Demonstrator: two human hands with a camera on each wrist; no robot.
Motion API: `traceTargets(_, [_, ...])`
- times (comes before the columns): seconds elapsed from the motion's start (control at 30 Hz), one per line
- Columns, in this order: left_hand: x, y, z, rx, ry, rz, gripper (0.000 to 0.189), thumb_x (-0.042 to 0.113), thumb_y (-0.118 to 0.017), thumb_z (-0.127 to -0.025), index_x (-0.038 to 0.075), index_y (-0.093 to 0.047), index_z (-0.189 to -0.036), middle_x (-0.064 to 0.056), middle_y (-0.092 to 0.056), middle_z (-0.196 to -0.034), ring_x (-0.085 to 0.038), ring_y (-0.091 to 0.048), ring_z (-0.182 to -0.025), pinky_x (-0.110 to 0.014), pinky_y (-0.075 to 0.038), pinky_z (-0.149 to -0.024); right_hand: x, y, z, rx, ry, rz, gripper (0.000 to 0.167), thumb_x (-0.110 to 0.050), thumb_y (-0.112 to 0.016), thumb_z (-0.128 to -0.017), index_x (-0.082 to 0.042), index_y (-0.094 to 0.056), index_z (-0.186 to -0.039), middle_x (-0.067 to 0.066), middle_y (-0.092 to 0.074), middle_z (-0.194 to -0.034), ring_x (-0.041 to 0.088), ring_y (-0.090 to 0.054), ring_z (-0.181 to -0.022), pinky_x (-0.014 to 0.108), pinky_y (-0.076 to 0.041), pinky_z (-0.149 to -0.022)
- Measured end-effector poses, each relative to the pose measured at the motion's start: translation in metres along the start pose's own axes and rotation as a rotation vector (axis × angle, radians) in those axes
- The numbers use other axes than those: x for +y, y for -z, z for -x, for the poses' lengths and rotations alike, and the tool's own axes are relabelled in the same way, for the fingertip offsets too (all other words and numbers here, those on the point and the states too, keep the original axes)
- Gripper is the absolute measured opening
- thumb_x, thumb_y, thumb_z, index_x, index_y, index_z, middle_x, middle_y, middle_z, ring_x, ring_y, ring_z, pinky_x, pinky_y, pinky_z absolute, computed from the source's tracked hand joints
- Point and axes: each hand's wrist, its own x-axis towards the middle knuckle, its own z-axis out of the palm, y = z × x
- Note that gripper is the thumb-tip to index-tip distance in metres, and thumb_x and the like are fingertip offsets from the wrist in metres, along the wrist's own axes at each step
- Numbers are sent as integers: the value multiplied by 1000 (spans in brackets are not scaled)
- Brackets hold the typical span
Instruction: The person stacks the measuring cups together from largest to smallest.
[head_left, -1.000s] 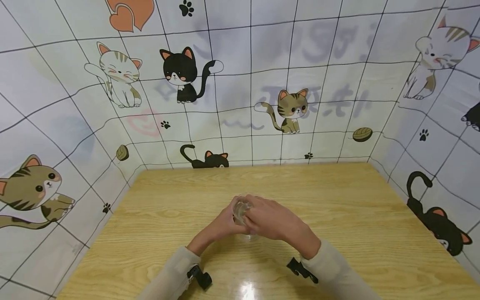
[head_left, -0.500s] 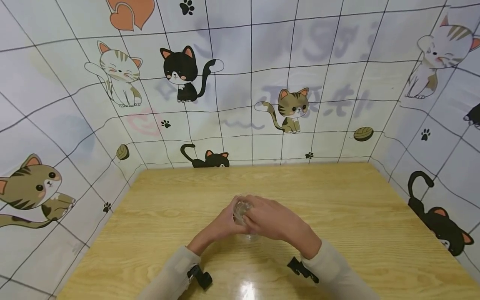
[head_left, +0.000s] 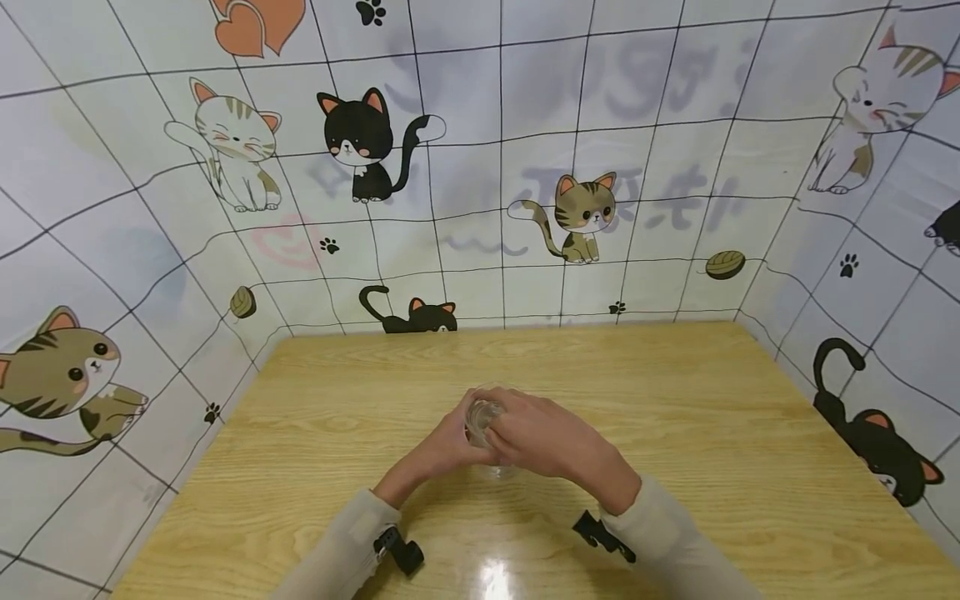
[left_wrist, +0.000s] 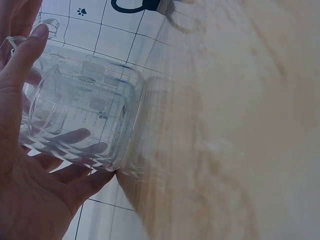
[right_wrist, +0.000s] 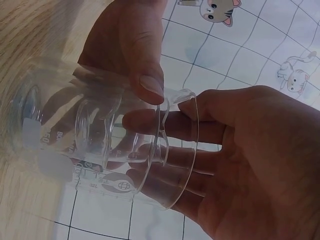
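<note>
A clear glass beaker [left_wrist: 131, 130] stands between the two hands, low over the tabletop, with at least one smaller beaker [left_wrist: 95, 115] nested in it. White measuring marks and print show on the glass. My left hand [head_left: 447, 442] grips the large beaker's side; in the left wrist view its thumb lies near the rim and its fingers wrap underneath. My right hand [head_left: 547, 437] is at the mouth, with the thumb by the spout in the right wrist view. Its other fingers reach past the rim [right_wrist: 191, 165] and show through the glass; I cannot tell which beaker they grip.
A light wood-grain table [head_left: 360, 383] spreads around the hands. Behind it and on both sides rise white grid-patterned walls [head_left: 465, 100] with printed cats. Black straps [head_left: 400, 552] sit at both sleeve cuffs.
</note>
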Motion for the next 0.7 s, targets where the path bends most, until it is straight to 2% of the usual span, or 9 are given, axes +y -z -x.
traceTargets(0.3, [2, 1, 0, -6, 13, -8, 86, 26, -83, -87, 31, -30, -155, -4, -54, -144, -17, -57, -122, -35, -51, -100, -2, 1, 0, -23, 21, 40, 39, -17, -53, -107, -17, -55, -68, 15, -58, -147, 28, -61, -131, 36, -60, -86])
traceTargets(0.5, [3, 0, 0, -7, 10, -11, 86, 28, -83, -86, 30, -31, -154, -5, -55, -143, -19, -58, -122, -35, -51, -100, -2, 2, -1, -35, -29, -22, 47, -22, -48, -108, -21, -51, -61, 11, -55, -153, 29, -61, -130, 35, -57, -80])
traceTargets(0.7, [0, 0, 0, 4, 11, -27, 91, 31, -84, -87, 31, -27, -158, -3, -53, -147, -19, -56, -127, -39, -50, -104, -1, 1, 0, -28, -24, -46, 46, -20, -49, -108, -22, -51, -62, 12, -54, -153, 28, -61, -131, 32, -55, -78])
